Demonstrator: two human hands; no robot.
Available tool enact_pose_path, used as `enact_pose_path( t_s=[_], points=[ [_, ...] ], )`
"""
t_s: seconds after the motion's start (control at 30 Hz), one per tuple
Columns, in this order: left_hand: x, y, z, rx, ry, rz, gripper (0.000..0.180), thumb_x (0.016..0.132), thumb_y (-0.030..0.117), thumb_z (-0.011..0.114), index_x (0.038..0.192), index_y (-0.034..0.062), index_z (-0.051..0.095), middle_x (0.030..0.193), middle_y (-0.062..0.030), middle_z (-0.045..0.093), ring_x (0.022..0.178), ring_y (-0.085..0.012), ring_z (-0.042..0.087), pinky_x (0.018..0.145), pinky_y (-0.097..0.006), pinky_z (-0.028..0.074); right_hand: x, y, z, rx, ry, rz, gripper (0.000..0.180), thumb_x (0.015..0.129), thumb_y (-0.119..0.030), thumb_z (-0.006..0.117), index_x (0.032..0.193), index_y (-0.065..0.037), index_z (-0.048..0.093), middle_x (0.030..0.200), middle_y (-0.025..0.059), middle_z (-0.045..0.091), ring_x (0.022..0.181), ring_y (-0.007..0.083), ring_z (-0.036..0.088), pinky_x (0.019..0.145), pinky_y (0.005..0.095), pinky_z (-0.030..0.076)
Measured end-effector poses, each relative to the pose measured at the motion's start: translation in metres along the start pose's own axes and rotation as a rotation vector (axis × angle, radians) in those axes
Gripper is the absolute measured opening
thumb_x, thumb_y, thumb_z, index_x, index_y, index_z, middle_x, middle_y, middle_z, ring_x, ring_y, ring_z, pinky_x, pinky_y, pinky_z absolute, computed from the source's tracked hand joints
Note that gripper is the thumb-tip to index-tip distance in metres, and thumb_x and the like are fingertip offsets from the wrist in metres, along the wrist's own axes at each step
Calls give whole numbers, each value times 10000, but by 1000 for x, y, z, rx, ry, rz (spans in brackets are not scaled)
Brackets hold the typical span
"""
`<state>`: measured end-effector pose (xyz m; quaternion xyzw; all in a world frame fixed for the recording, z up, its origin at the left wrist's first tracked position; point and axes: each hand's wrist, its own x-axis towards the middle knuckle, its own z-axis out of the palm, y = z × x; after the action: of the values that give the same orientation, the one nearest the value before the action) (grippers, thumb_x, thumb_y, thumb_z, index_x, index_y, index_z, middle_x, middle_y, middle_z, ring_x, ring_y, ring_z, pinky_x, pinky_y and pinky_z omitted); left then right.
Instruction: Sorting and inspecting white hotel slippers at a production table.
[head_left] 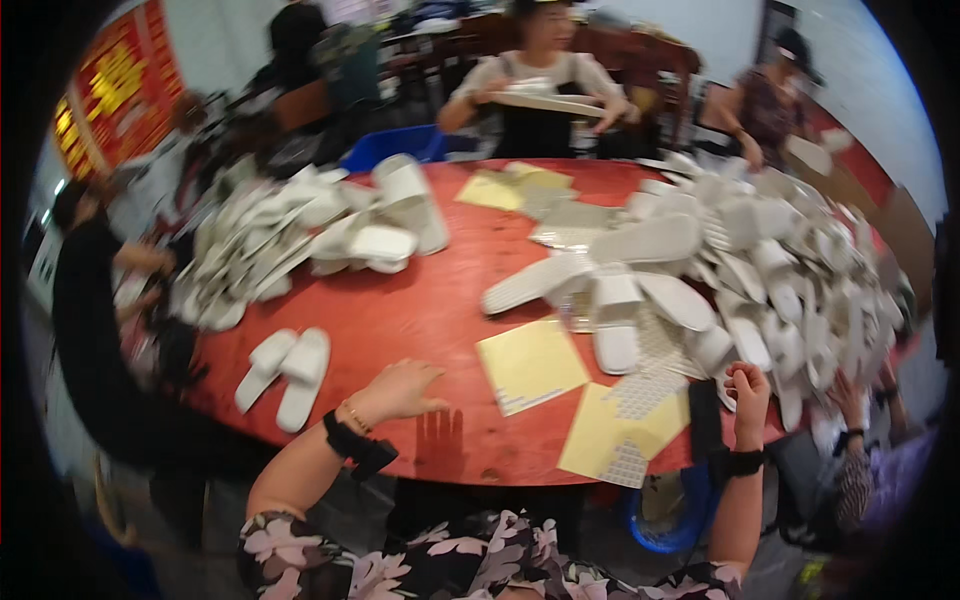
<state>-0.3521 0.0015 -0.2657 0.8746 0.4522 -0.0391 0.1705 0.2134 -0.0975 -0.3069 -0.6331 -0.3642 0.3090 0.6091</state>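
My left hand [400, 388] hovers over the red table near its front edge, fingers stretched out and apart, with nothing in it. To its left lies a pair of white slippers [304, 380], one partly against the other. My right hand [747, 388] is raised at the right, its fingers curled together; whether something small is pinched in them I cannot make out. Beside it lie a yellow sheet [590, 440] with small pale stickers and, further left, another yellow sheet [533, 366]. Loose white slippers [616, 315] lie just beyond these sheets.
Large heaps of white slippers cover the table's left [260, 235] and right [790, 260]. More sticker sheets [515, 190] lie at the far middle. A blue bin [668, 535] stands below the front edge. Other people work around the table; one across from me [545, 80] holds a pale strip.
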Motion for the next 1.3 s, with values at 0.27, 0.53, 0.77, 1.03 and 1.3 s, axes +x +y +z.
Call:
enact_pose_path(
  t_s=[0.27,0.53,0.77,1.03,1.3],
  points=[
    [-120,-105,35,158,470,-761,997,639,437,814,1446,122,320,1487,-248,244,1376,-455,208,1047,-652,250,-22,2,225,-148,-653,48,184,886,-120,580,1020,-6,634,845,44,651,658,110,614,559,220,467],
    [-202,-280,71,-332,709,-1074,1222,558,587,812,1457,-4,234,1417,-324,341,1320,-446,344,1072,-498,314,-89,27,391,-294,-1059,40,210,876,-118,591,1024,26,632,889,72,670,710,148,647,596,255,505],
    [-129,-280,12,-367,467,-455,931,660,533,751,1317,-56,455,1139,-277,615,1047,-413,597,899,-401,479,-125,29,473,-276,-997,9,220,902,-109,554,1046,47,612,856,113,684,741,167,656,664,284,532],
    [-70,-391,-54,394,651,-850,1107,563,521,822,1446,84,317,1458,-252,312,1364,-428,266,1076,-566,277,-118,50,492,-479,-852,-231,218,831,-167,650,903,36,682,727,168,665,703,230,663,623,333,514],
    [-45,-494,-92,-96,546,-914,1203,493,556,842,1482,205,254,1500,-303,179,1280,-491,385,1014,-458,420,-113,66,481,-152,-774,74,113,868,-63,598,845,40,639,676,40,626,580,99,572,523,237,455]
  ],
)
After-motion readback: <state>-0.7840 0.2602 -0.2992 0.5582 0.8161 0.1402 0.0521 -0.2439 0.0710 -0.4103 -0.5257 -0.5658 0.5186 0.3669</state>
